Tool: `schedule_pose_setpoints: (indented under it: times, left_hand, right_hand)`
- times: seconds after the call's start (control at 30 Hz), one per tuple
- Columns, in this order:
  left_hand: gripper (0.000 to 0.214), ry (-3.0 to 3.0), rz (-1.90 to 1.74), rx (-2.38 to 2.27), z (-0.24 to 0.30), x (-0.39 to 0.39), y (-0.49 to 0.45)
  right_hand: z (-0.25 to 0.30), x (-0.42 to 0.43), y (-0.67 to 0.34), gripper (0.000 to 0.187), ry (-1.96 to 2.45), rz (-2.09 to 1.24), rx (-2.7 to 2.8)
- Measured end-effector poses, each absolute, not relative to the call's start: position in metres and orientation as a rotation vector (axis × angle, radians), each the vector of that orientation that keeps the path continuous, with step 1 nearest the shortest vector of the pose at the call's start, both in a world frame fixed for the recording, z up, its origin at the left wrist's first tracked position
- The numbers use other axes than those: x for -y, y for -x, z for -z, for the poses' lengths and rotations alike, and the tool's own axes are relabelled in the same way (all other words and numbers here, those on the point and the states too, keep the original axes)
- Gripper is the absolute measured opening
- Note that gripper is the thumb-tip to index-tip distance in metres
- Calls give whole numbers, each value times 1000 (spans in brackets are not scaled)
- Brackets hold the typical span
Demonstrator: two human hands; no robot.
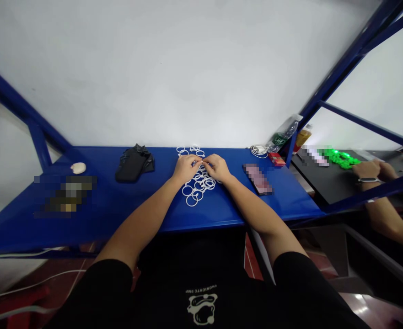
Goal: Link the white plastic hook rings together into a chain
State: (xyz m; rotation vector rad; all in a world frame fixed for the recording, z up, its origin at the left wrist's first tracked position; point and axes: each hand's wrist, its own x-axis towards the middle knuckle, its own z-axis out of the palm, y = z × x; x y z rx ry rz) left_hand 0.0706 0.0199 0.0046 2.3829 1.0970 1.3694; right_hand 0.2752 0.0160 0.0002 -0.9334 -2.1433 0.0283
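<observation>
Many thin white rings (192, 200) lie in a loose, overlapping pile on the blue table (167, 214), with several more behind my hands near the wall. Over the pile, my left hand (186, 167) and my right hand (217, 168) come together, fingertips nearly touching. Both have thumb and fingers pinched. Whatever sits between the fingertips is too small to make out, though white ring parts show right beside and below them.
On the left are a white earbud case (78, 168) and a black pouch (132, 165). To the right lie a phone (257, 179), a white cable (259, 151), a red box (276, 159) and a plastic bottle (285, 133). A co-worker's hands (368, 170) work near green pieces (341, 158).
</observation>
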Motion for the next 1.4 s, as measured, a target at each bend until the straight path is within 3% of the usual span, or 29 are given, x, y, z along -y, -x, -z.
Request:
schedule_pose_setpoints:
  times: [0.2, 0.3, 0.5, 0.77, 0.93, 1.1, 1.17, 1.3, 1.4]
  left_hand:
    - [24, -2414, -1298, -1124, -3, -29, -61]
    - [34, -2370, -1259, -1359, 2, -43, -46]
    - [36, -2320, -885, -1736, 20, -59, -27]
    - [32, -2450, -1038, -1474, 14, -47, -39]
    - [23, -2414, -1223, -1257, 2, -31, -55]
    - [23, -2440, -1195, -1203, -3, -19, -64]
    - [31, -2450, -1154, -1366, -6, -19, -59]
    - [71, -2172, -1196, -1944, -12, -29, -26]
    - [83, -1856, -1150, -2232, -11, -42, 5]
  right_hand:
    - [-5, -16, -277, 29, 1021, 14, 2165]
    - [-7, -17, -283, 28, 1065, 34, 2151]
    - [-3, -24, -291, 27, 1151, -15, 2072]
    - [2, -27, -290, 26, 1194, -88, 2107]
    - [-4, -20, -283, 37, 1093, -84, 2153]
    - [-3, -19, -280, 30, 1046, -56, 2219]
    - [0, -21, -281, 29, 1071, -57, 2204]
    - [4, -26, -285, 27, 1143, -82, 2150]
    - [6, -28, -286, 26, 1153, -102, 2146]
